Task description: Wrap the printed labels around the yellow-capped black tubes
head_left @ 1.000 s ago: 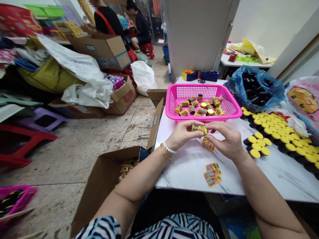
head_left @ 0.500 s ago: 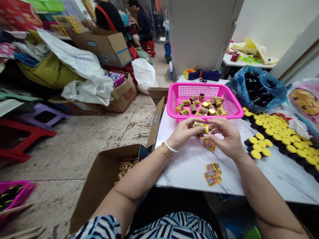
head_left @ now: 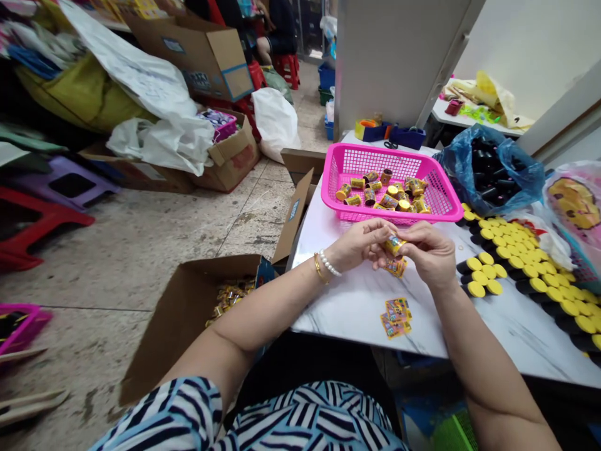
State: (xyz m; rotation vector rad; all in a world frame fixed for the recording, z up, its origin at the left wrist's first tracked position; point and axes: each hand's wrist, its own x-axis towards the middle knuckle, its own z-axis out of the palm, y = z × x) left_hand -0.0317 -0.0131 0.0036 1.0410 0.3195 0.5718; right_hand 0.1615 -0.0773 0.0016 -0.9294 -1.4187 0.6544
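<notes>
Between both hands is a small yellow canister (head_left: pixel 394 244) with a colourful printed wrap, held above the white table. My left hand (head_left: pixel 362 243) grips it from the left, fingers curled. My right hand (head_left: pixel 429 249) pinches its right side with thumb and fingers. Just below them lie a few printed labels (head_left: pixel 397 268), partly hidden by the hands. Nearer the table's front edge is another small pile of printed labels (head_left: pixel 397 318). Behind the hands stands a pink basket (head_left: pixel 399 217) with several similar yellow canisters (head_left: pixel 389 201) lying in it.
Rows of black canisters with yellow lids (head_left: pixel 530 250) stand at the right. A blue bag (head_left: pixel 446 163) holds black pieces. Tape dispensers (head_left: pixel 407 138) sit behind the basket. On the floor at left, an open carton (head_left: pixel 164 326) contains many small shiny yellow pieces.
My right hand's fingers, stretched out before, have closed onto the canister. The canister is now tilted between both hands. The view has shifted slightly downward.
</notes>
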